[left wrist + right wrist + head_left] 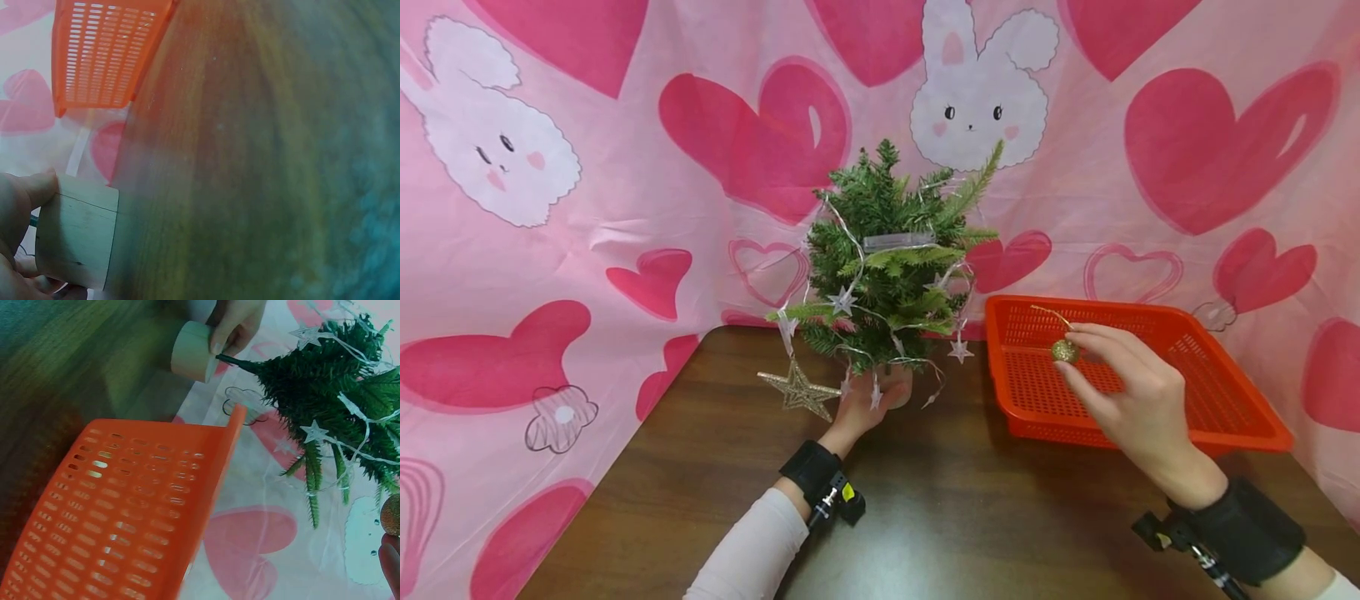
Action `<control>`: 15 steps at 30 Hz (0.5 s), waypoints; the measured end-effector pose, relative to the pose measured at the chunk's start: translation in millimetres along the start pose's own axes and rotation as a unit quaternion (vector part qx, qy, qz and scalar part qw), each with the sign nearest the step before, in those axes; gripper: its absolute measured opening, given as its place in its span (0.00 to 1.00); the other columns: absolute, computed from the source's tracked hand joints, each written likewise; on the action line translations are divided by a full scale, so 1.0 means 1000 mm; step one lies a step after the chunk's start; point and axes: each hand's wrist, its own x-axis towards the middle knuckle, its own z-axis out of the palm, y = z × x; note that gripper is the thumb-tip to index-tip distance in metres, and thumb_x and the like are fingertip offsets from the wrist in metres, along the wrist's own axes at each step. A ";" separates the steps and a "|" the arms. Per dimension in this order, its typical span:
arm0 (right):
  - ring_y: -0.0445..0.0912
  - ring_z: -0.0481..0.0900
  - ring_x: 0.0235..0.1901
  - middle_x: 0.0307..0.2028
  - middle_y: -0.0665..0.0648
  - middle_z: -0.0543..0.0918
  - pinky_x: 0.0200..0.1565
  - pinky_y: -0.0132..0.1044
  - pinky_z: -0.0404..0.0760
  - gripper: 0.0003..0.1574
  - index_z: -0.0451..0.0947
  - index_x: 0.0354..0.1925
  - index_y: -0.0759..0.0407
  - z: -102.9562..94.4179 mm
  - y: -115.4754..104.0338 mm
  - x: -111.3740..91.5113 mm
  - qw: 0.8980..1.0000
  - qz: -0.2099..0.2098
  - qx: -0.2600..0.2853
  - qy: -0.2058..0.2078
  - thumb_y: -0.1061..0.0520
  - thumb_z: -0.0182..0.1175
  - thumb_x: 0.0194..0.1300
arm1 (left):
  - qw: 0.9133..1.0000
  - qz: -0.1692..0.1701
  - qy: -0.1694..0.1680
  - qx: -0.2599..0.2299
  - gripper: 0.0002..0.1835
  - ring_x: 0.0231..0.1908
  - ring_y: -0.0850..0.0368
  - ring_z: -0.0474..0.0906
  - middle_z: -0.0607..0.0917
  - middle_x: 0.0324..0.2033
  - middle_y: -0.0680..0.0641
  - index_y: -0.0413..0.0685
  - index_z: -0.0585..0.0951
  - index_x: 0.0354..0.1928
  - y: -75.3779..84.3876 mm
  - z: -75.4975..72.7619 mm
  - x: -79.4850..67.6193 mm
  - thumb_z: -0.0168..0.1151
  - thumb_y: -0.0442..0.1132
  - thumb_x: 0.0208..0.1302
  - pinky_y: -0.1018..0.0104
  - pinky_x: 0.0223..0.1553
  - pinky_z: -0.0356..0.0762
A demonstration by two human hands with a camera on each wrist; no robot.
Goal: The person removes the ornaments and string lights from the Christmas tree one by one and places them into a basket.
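Fingers (39, 189) grip pale wooden base (80, 237); orange basket (107, 59) apart, beyond.

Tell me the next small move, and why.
Perhaps bring the right hand toward the tree, cord leading: it pinches the bauble apart from the tree, the cord sticks out free, and the left hand holds the base.

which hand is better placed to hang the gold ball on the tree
Likely the right hand: it pinches the gold ball, while the left hand is busy gripping the tree by its wooden base.
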 end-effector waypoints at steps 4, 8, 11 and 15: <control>0.45 0.81 0.43 0.45 0.63 0.87 0.58 0.15 0.66 0.23 0.85 0.48 0.61 -0.001 0.003 -0.004 1.000 0.013 -0.002 -0.009 0.48 0.70 0.59 | 1.000 0.015 0.009 0.004 0.33 0.62 0.39 0.74 0.79 0.60 0.37 0.36 0.72 0.63 -0.001 0.000 0.000 0.71 0.36 0.56 0.40 0.62 0.67; 0.46 0.80 0.42 0.45 0.63 0.87 0.58 0.14 0.65 0.23 0.85 0.48 0.61 -0.001 0.007 -0.008 1.000 0.023 -0.009 -0.013 0.55 0.72 0.54 | 1.000 0.019 0.010 0.003 0.34 0.63 0.39 0.73 0.78 0.61 0.36 0.36 0.70 0.64 -0.001 0.000 0.000 0.71 0.37 0.56 0.39 0.63 0.65; 0.47 0.80 0.41 0.45 0.62 0.87 0.57 0.13 0.65 0.24 0.85 0.48 0.60 -0.001 0.011 -0.011 0.999 0.030 -0.015 -0.014 0.59 0.73 0.50 | 1.000 0.016 0.005 0.007 0.34 0.63 0.39 0.72 0.78 0.61 0.36 0.36 0.70 0.65 -0.002 0.000 0.000 0.70 0.37 0.57 0.38 0.64 0.63; 0.50 0.80 0.41 0.45 0.62 0.87 0.57 0.12 0.63 0.26 0.85 0.48 0.60 -0.002 0.015 -0.014 0.999 0.038 -0.025 -0.016 0.63 0.74 0.45 | 1.000 0.006 0.001 -0.003 0.32 0.61 0.38 0.74 0.80 0.59 0.36 0.36 0.72 0.63 -0.001 0.000 -0.001 0.70 0.38 0.57 0.37 0.64 0.64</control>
